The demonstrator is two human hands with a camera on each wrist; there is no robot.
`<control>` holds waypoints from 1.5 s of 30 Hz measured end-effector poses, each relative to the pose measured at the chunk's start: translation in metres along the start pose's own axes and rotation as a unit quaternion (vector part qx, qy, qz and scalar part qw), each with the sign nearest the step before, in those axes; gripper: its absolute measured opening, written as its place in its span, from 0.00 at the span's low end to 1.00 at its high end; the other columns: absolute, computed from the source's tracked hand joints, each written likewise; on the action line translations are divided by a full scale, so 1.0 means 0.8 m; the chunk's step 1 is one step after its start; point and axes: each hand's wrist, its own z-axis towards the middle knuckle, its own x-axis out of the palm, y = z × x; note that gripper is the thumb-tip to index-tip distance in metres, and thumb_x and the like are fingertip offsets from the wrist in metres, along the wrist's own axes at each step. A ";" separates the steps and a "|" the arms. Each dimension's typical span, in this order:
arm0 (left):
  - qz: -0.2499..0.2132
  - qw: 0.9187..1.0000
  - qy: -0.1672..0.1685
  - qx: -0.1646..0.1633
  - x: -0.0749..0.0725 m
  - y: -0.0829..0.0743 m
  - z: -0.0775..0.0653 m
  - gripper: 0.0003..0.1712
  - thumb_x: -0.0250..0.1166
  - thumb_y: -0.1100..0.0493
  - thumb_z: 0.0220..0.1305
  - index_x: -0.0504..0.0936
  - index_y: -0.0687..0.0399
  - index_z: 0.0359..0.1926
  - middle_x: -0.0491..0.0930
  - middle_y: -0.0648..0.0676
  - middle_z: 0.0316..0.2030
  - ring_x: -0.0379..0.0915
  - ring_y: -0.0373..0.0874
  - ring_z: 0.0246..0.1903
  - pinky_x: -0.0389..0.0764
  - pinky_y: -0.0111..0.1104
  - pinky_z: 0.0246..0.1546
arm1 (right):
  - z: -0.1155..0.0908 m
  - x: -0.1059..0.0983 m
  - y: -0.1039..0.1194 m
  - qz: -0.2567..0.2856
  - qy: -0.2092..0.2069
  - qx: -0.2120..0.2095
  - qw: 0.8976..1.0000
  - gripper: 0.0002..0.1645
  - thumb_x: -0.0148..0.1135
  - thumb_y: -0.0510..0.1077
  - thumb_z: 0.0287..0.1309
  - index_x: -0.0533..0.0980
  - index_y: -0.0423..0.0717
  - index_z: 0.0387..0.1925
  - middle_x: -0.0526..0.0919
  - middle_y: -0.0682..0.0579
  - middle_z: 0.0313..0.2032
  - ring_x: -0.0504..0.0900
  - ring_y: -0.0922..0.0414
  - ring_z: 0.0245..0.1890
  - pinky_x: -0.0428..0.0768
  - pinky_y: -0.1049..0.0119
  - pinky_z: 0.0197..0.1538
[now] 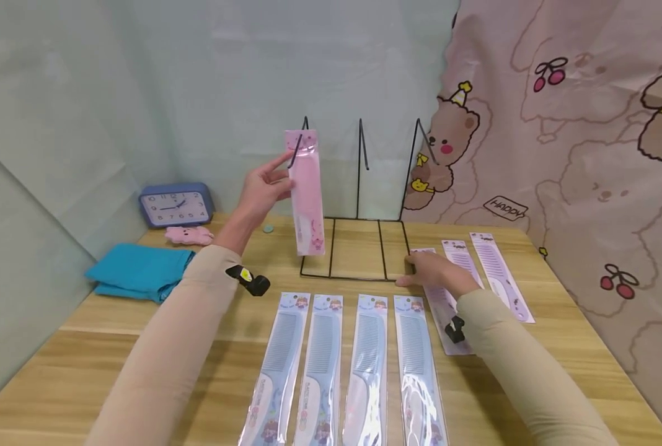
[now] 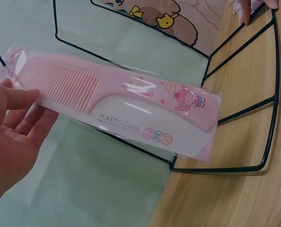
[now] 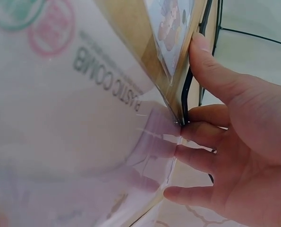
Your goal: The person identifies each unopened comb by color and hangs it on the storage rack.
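Observation:
My left hand [image 1: 264,186] pinches the upper part of a packaged pink comb [image 1: 307,201] between thumb and fingers. The package hangs upright at the left hook of a black wire display rack [image 1: 358,192], the hook's tip showing in front of its top. "PLASTIC COMB" reads on its card in the left wrist view. At the rack's right front corner, my right hand [image 1: 437,271] grips the base wire, thumb [image 3: 207,59] on one side and fingers on the other. Beneath that hand lies a packaged purple comb [image 1: 441,303], partly covered by it.
Several packaged blue combs [image 1: 321,353] lie in a row before the rack. More purple combs [image 1: 495,269] lie at the right. On the left are a blue clock [image 1: 176,207], a pink plush toy [image 1: 189,235] and a folded teal cloth [image 1: 141,269]. Curtains stand behind.

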 end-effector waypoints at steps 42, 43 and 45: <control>-0.006 1.000 -0.001 0.011 -0.029 0.050 -0.079 0.36 0.61 0.73 0.68 0.65 0.54 0.74 0.65 0.56 0.72 0.64 0.53 0.68 0.76 0.28 0.56 | 0.004 -0.001 0.002 -0.020 -0.001 0.010 1.000 0.50 0.67 0.64 0.59 0.65 0.34 0.70 0.66 0.33 0.69 0.62 0.35 0.69 0.61 0.42 0.70; 0.002 1.000 0.004 0.007 -0.029 0.054 -0.085 0.36 0.61 0.73 0.68 0.65 0.55 0.74 0.65 0.57 0.71 0.65 0.54 0.68 0.77 0.28 0.55 | 0.004 -0.001 0.002 -0.020 -0.002 0.009 1.000 0.50 0.67 0.64 0.59 0.65 0.34 0.70 0.66 0.33 0.69 0.62 0.35 0.69 0.61 0.42 0.70; 0.016 1.000 0.014 -0.001 -0.029 0.061 -0.097 0.36 0.62 0.73 0.67 0.65 0.56 0.74 0.65 0.59 0.71 0.65 0.57 0.67 0.77 0.28 0.54 | 0.003 -0.002 0.002 -0.019 0.001 0.009 1.000 0.51 0.67 0.64 0.59 0.65 0.34 0.70 0.66 0.33 0.69 0.62 0.35 0.70 0.61 0.42 0.71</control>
